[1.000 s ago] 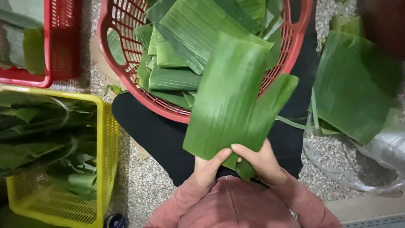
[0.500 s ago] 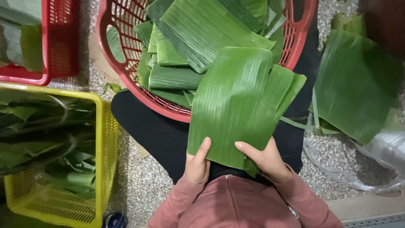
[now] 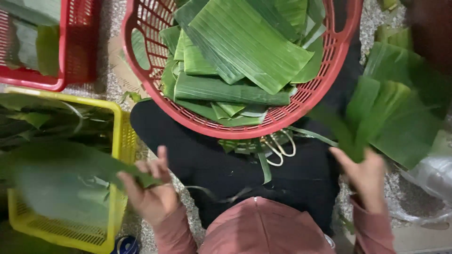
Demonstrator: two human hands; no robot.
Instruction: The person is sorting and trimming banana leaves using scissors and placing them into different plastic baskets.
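My left hand [image 3: 148, 195] grips a leaf [image 3: 61, 181] over the yellow crate [image 3: 120, 141]; my right hand [image 3: 362, 176] grips another leaf [image 3: 362, 113]. The red basket [image 3: 226, 126] sits between them, ahead.

**Materials and finishes**

Leaf pieces [image 3: 245, 42] in the round red basket [image 3: 141, 80]: ribbed, slightly glossy green. Basket is moulded plastic lattice with a smooth, shiny rim. Yellow crate [image 3: 120, 136] and red crate [image 3: 80, 47]: same perforated plastic, semi-gloss. Leaf [image 3: 70, 174] held in the left hand [image 3: 150, 197] and leaf [image 3: 372, 113] held in the right hand [image 3: 365, 176] are blurred; a matt green is seen. Sleeves [image 3: 372, 226] are soft pink knit cloth. Floor [image 3: 113, 14] is rough speckled stone. Clear plastic bag [image 3: 431, 178] is glossy and crinkled.
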